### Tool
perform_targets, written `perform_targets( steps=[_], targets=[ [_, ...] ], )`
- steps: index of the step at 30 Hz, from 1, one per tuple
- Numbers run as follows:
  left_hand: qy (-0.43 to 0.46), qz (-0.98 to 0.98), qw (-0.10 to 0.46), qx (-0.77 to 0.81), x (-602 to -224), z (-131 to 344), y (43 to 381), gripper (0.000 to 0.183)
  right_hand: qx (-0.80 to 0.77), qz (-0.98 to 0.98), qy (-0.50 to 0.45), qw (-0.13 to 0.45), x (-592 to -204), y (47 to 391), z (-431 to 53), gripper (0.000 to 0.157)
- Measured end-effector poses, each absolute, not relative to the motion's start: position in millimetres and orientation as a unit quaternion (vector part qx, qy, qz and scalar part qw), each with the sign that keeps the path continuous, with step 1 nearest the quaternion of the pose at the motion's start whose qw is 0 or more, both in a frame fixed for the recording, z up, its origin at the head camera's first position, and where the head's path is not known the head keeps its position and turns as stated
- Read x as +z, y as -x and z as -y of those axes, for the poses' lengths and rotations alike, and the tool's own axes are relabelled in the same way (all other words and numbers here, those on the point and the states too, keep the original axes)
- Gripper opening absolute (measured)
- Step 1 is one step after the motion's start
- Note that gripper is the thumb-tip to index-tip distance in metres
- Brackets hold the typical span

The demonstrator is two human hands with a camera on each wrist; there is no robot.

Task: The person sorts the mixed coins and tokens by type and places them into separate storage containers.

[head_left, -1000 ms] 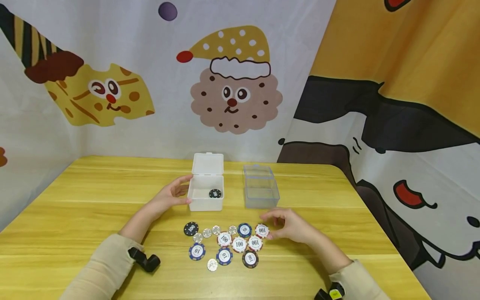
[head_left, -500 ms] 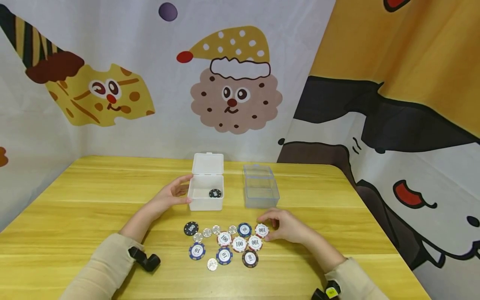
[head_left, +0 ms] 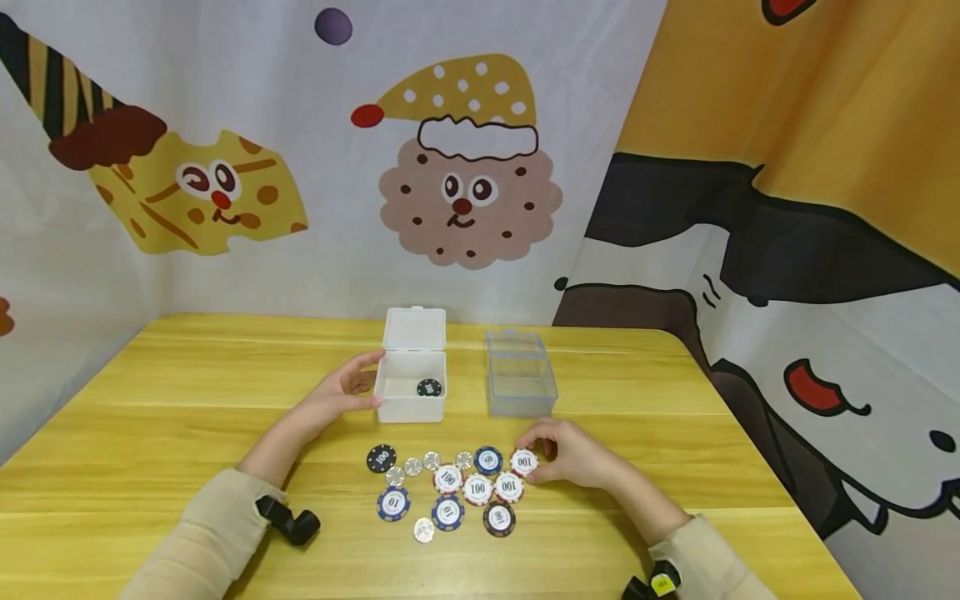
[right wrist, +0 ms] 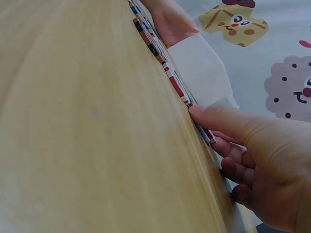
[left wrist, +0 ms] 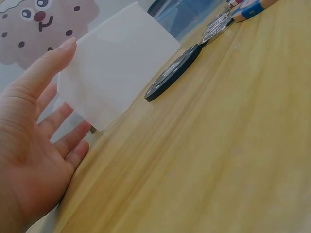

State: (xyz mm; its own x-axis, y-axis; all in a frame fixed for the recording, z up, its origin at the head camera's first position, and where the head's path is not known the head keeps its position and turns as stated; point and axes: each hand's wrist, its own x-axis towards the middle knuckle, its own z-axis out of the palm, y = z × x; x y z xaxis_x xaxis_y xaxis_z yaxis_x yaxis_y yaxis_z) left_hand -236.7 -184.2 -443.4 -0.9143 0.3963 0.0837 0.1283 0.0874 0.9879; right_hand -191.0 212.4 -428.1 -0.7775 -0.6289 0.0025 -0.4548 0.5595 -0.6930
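Observation:
My left hand point(head_left: 347, 390) rests against the left side of an open white box point(head_left: 411, 408), thumb at the near corner and fingers fairly straight. Inside the box lies a black poker chip point(head_left: 429, 387). With thumb and index finger, my right hand point(head_left: 573, 454) pinches the edges of a white-faced poker chip point(head_left: 524, 462) marked 100, low at the table. Left of that chip lie a blue chip point(head_left: 488, 460), white-and-red chips point(head_left: 477, 489), a dark-rimmed chip point(head_left: 499, 518) and more blue chips point(head_left: 447, 512). A black chip point(head_left: 382, 458) marked 100 sits furthest left.
A clear divided plastic box point(head_left: 522, 392) stands right of the white one. Several small silvery discs point(head_left: 423, 530) lie among the chips on the yellow wooden table point(head_left: 637, 375). Behind the table hangs a cloth point(head_left: 315, 283) with cartoon prints.
My right hand has moved slightly left and closed its thumb and index finger about the white-faced chip. The left hand and both boxes have stayed put.

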Motion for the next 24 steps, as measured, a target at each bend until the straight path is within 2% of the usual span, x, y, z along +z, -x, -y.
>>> perform_targets(
  steps=[9,16,24],
  targets=[
    [-0.186,-0.729,0.108,0.650,-423,179,224,0.077,-0.366,-0.873,0.300,0.119,-416,183,-206,0.034],
    [-0.183,-0.728,0.103,0.653,-444,185,237,0.075,-0.380,-0.865,0.314,0.097,-415,190,-202,0.031],
    [-0.184,-0.729,0.102,0.652,-445,185,238,0.076,-0.372,-0.869,0.319,0.067,-402,192,-188,0.034]
  ],
)
